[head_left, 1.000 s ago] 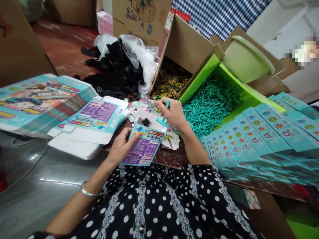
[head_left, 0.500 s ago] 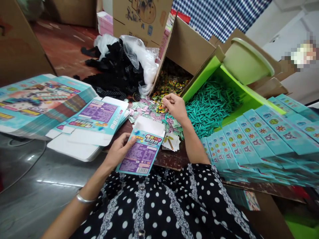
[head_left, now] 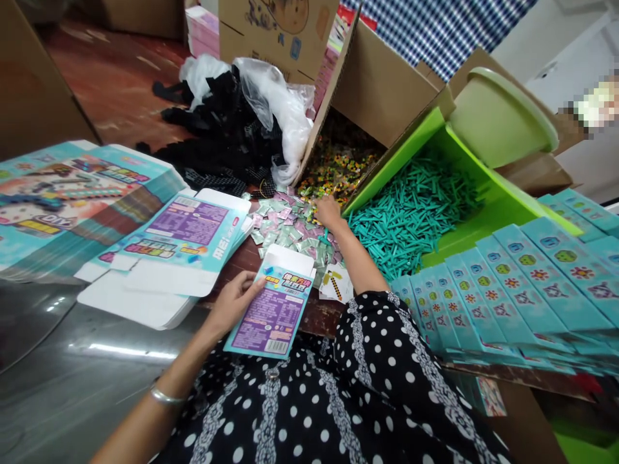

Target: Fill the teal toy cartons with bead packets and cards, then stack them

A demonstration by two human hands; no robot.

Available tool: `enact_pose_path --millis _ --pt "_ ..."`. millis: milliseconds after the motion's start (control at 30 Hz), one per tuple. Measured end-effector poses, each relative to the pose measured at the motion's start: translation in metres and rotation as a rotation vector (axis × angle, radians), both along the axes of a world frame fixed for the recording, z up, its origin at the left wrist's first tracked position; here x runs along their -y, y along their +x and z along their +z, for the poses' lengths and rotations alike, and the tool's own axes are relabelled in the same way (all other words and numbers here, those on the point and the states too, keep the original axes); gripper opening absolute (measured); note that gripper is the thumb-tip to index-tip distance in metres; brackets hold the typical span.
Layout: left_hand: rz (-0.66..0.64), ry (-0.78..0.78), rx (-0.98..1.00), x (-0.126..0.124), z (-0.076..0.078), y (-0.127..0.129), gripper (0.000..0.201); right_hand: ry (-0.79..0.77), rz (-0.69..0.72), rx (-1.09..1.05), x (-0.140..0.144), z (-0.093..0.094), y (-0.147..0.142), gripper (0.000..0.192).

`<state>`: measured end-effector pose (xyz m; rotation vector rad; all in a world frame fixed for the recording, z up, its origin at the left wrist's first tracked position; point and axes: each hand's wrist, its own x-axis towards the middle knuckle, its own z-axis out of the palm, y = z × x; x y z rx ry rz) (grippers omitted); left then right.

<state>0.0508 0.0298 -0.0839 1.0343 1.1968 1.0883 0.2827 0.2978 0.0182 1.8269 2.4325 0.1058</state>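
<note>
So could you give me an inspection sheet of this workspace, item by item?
Surface: dark wooden table edge beside a grey glossy tabletop.
Job's things: small open teal cardboard box; pile of small pastel packets; loose multicoloured beads in a brown carton.
Clutter: teal plastic sticks in a green bin; rows of filled teal boxes; stacks of flat printed box blanks; black parts in a clear bag; pale green plastic bowl.
Hands: left hand holds the teal box; right hand reaches the beads' edge, grip unclear.
Cables: nothing seen.
Surroundings: cardboard cartons, checked cloth.
</note>
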Motion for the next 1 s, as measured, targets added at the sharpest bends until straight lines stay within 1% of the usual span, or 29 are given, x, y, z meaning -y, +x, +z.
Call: enact_pose_path --millis 67,133,233,333,400,467,533,633,667,700,767,867,933,1000 --pt "0.0 -0.001 -0.007 0.0 -0.001 0.0 0.077 -0.042 0.004 0.025 -0.003 -0.003 0.006 0.034" --pt "0.007 0.001 -0.01 0.001 -0.002 0.0 0.077 -0.091 0.017 0.039 -0.004 -0.004 0.013 0.03" --pt "0.022 0.004 -0.026 0.002 -0.002 0.0 0.078 -0.154 0.051 0.026 -0.002 -0.004 0.024 0.04" --pt "0.023 0.002 -0.046 0.002 0.001 0.0 0.08 -0.195 0.077 -0.006 0.001 -0.005 0.033 0.063" --pt "0.019 0.005 -0.059 0.003 0.002 0.001 0.081 -0.213 0.072 -0.022 0.004 -0.008 0.035 0.074" --pt "0.028 0.021 -0.078 0.002 0.003 0.001 0.08 -0.215 0.053 -0.04 0.008 -0.011 0.034 0.075" --pt "0.045 0.039 -0.088 0.002 0.003 0.001 0.08 -0.184 0.024 -0.069 0.013 -0.009 0.031 0.067" --pt "0.051 0.042 -0.069 0.002 0.001 0.001 0.079 -0.054 -0.038 -0.134 0.02 0.005 0.032 0.039" --pt "0.048 0.039 -0.057 0.001 0.001 0.001 0.079 -0.003 -0.057 -0.159 0.023 0.013 0.035 0.034" --pt "0.045 0.036 -0.045 0.001 0.0 0.0 0.079 0.045 -0.072 -0.179 0.027 0.022 0.037 0.034" --pt "0.046 0.036 -0.022 0.0 -0.001 0.001 0.078 0.136 -0.075 -0.269 0.037 0.041 0.043 0.037" --pt "0.046 0.042 0.016 -0.001 0.001 0.005 0.078 0.244 -0.011 -0.565 0.064 0.067 0.045 0.047" --pt "0.031 0.053 0.036 -0.001 0.004 0.01 0.078 0.256 0.042 -0.761 0.088 0.079 0.039 0.057" --pt "0.014 0.07 0.047 0.001 0.01 0.016 0.079 0.217 0.072 -0.858 0.113 0.084 0.027 0.063"
